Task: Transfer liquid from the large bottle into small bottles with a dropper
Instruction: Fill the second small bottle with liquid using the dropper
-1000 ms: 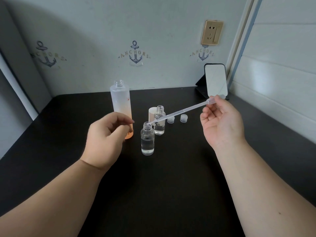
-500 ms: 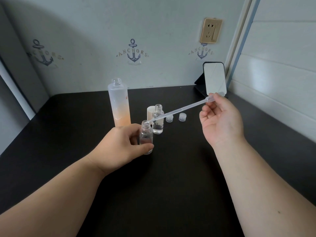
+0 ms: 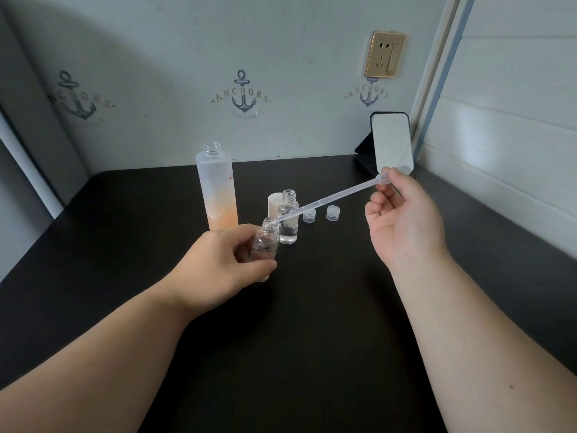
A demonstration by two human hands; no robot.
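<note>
Steadying the near small bottle (image 3: 264, 245) with the left hand (image 3: 218, 264), fingers and thumb curled round its glass body, the person has it standing on the dark table (image 3: 296, 339) just in front of the large bottle (image 3: 217, 190). That tall frosted bottle, open at the neck and holding peach-coloured liquid in its lower part, is our landmark. Over to its right, the right hand (image 3: 402, 220) pinches the bulb end of the dropper (image 3: 327, 200), fingertips closed on it, and the long clear stem slants down and back toward the landmark. Its tip sits right at the mouth of the held bottle; whether it is inside the neck or only at the rim is too fine to tell.

So the step in hand looks like the delivery: liquid going from dropper into the near small bottle. A second small bottle (image 3: 288, 218) stands just right of the large bottle, uncapped, with clear liquid in it, a white cap (image 3: 274, 204) behind it, and two small caps (image 3: 309, 215) lie further right.

The next move calls for a gentle squeeze of the bulb with the tip kept centred over that narrow neck, the left hand holding the bottle upright. Then, I would judge, a swing back to the large bottle's mouth for a refill.
</note>
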